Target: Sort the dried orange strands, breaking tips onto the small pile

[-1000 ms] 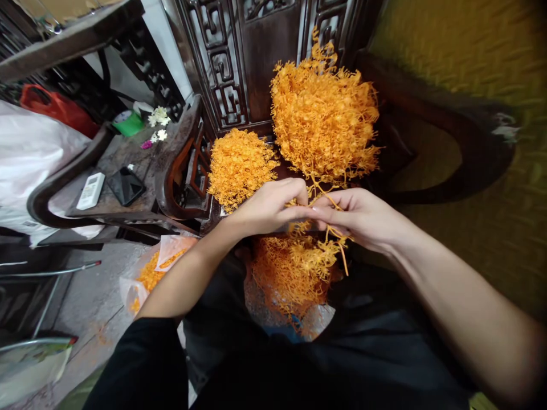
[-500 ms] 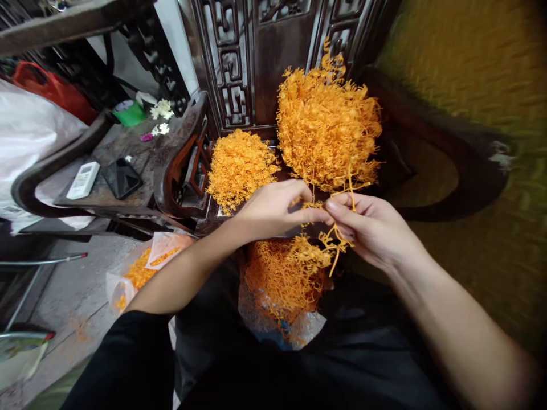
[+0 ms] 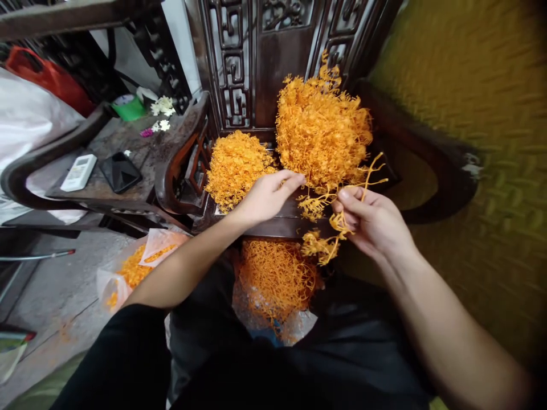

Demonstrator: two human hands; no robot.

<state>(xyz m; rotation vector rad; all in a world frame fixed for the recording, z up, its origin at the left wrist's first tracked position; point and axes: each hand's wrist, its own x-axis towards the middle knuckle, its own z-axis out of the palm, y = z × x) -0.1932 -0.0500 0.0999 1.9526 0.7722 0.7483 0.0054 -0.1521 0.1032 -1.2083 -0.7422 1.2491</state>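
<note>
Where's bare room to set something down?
Bare: dark wooden surface between phone and carved armrest; grey floor between plastic bag and upper red-tipped rod. Crowded: chair seat, bearing small orange pile and large orange pile; orange sprig in right hand hangs near its front edge.

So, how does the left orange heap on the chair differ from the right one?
The left heap is clearly smaller; the right heap is bulkier. The left heap has a fairly compact outline, while the right heap has loose strands sticking up at its top. Both are orange and rest on the same dark wooden chair.
</note>
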